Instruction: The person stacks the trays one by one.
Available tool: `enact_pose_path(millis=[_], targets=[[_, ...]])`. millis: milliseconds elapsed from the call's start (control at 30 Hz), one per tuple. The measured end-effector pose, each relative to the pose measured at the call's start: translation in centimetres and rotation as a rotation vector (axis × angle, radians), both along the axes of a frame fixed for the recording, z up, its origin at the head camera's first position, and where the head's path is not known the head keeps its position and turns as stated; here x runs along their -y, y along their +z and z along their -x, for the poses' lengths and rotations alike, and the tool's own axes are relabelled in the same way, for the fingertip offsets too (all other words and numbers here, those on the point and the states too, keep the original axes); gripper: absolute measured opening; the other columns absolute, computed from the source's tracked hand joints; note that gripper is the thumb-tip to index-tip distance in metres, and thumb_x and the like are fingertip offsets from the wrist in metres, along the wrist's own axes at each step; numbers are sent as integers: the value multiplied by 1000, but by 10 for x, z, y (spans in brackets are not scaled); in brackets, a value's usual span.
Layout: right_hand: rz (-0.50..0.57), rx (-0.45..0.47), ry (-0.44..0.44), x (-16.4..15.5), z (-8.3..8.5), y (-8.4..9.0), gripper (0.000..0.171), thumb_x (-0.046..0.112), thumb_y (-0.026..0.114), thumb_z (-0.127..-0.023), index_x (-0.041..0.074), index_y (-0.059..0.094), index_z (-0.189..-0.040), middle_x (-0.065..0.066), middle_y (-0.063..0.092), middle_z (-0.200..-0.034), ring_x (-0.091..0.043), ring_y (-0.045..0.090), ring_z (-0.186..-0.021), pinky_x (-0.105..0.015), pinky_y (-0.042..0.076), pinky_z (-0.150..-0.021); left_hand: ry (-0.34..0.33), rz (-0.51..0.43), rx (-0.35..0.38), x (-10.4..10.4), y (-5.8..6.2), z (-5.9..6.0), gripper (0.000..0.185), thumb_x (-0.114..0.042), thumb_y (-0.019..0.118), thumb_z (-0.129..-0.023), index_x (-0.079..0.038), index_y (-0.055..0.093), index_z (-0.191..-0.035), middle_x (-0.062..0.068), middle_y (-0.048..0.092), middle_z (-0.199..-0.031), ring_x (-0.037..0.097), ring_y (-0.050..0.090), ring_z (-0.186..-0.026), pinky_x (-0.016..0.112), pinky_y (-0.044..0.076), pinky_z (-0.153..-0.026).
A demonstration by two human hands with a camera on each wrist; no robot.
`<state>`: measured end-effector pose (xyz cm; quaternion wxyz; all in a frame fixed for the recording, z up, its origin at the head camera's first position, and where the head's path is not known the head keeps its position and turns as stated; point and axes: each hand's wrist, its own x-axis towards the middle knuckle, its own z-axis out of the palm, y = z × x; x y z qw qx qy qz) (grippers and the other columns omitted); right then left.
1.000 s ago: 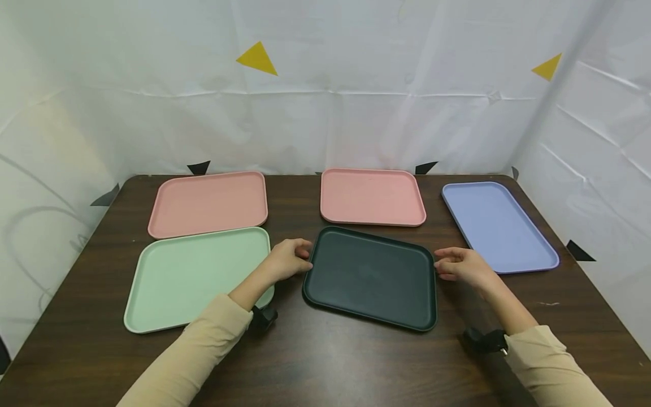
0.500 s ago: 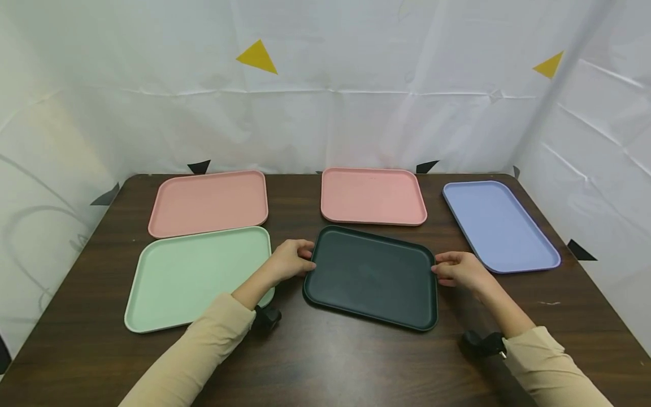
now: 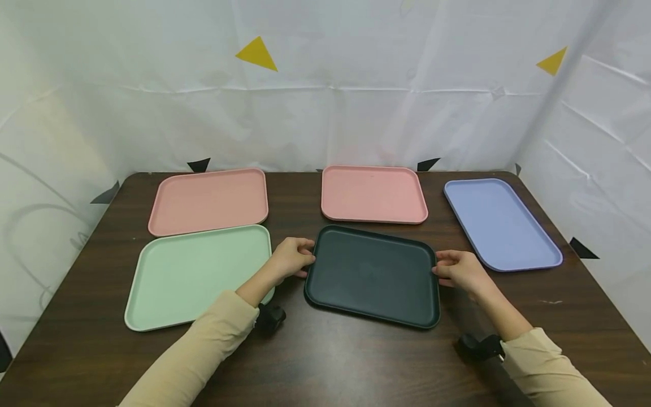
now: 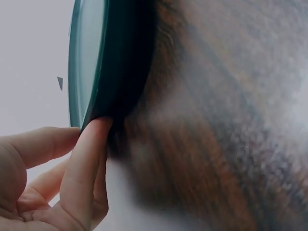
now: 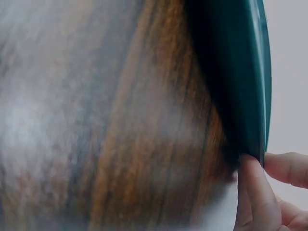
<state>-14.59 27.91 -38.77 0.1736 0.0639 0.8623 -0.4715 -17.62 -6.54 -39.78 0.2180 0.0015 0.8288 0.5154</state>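
1. White sheeting, creased and taped, walls in the space on three sides, with yellow triangles stuck high up and black ones low down.
2. Dark wood-grain counter, rectangular, carries all the trays.
3. Mint green tray lies at the near left, flat, matte, with rounded corners and a low rim.
4. Two pink trays sit along the back edge, and a lavender tray lies angled at the far right.
5. Dark green tray lies near the centre of the counter, just in front of the right-hand pink one. Its long axis runs left to right, turned slightly so the left end sits a little farther back. It is smooth plastic with a raised lip.
6. Left hand pinches the tray's left short rim, thumb above and finger beneath.
7. Right hand pinches the right short rim the same way.
8. Beige sleeves cover both forearms.
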Motion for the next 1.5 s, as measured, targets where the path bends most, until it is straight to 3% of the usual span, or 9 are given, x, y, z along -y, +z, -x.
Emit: enact_pose_path(millis=[67,267,500,867,1100,1300,1500], targets=[[-3,-3,-7,1,1,0,51,2,53,-93,-21,34,-135,-14,60,-101,1,60,-80,-28,61,-78,0,-4,2,1,-1,0,45,-2,54,-92,3,48,-137,26,61,-119,31,64,-104,30,62,-68],[0,-17,-34,4,6,3,51,3,54,-93,-19,36,-136,-12,60,-102,3,59,-78,-25,61,-76,10,-27,-5,5,-3,-1,49,-1,53,-91,1,45,-139,25,63,-116,25,65,-95,28,61,-64],[-5,-38,-38,10,14,9,51,5,57,-93,-18,39,-135,-9,61,-101,5,58,-75,-20,60,-73,29,-54,1,11,4,-4,50,0,52,-92,0,43,-140,25,62,-115,24,66,-91,29,62,-66],[-16,-72,-20,21,27,13,48,6,57,-93,-14,43,-135,-21,62,-110,6,58,-75,-20,60,-74,58,-55,34,18,9,-11,50,1,51,-92,3,40,-140,29,58,-118,23,67,-86,29,62,-65],[-7,-63,-25,26,33,9,47,4,56,-92,-15,44,-134,-19,63,-108,6,58,-75,-19,59,-74,61,-47,52,20,5,-13,50,2,51,-92,3,38,-140,29,55,-119,26,66,-88,29,61,-65],[-21,-37,-15,28,35,3,47,4,55,-93,-14,44,-135,-34,50,-131,2,61,-83,-23,60,-79,53,-45,74,21,2,-12,49,2,51,-94,4,37,-141,30,53,-120,29,65,-93,31,62,-68],[-25,-30,-8,29,37,2,47,4,55,-93,-15,44,-134,-35,48,-134,0,62,-85,-24,60,-79,58,-44,81,22,1,-11,49,3,52,-94,4,37,-140,30,53,-120,25,64,-91,31,62,-67]])
